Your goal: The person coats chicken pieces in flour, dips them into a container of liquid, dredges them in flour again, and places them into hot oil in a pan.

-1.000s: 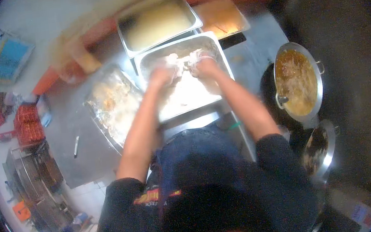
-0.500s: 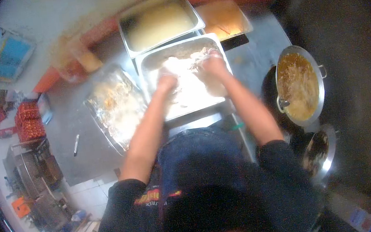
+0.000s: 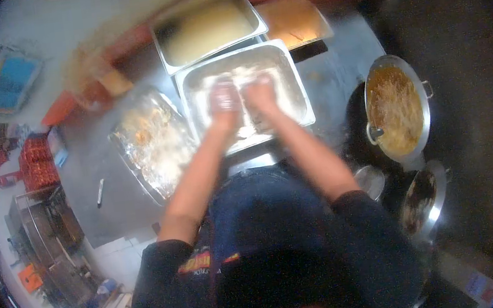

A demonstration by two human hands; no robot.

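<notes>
Both my hands are down in a deep rectangular steel pan (image 3: 303, 94) holding loose white powder that looks like flour (image 3: 248, 131). My left hand (image 3: 224, 98) lies left of the pan's middle, its back toward me and whitish with coating. Close beside it on the right, my right hand (image 3: 260, 94) is lowered into the same pan. Motion smears the fingers of both, so their grip and anything beneath them stay hidden.
Behind stands a steel pan of pale yellowish liquid (image 3: 207, 32), with an orange-brown tray (image 3: 295, 20) beside it. A messy foil-like tray (image 3: 156, 143) lies left, near a marker (image 3: 101, 193). To the right are a wok of bubbling oil (image 3: 397, 114) and another pan (image 3: 440, 204).
My hands have come closer together, the right one moving left from the pan's far right side. The bright white mass that lay between them now shows far less.
</notes>
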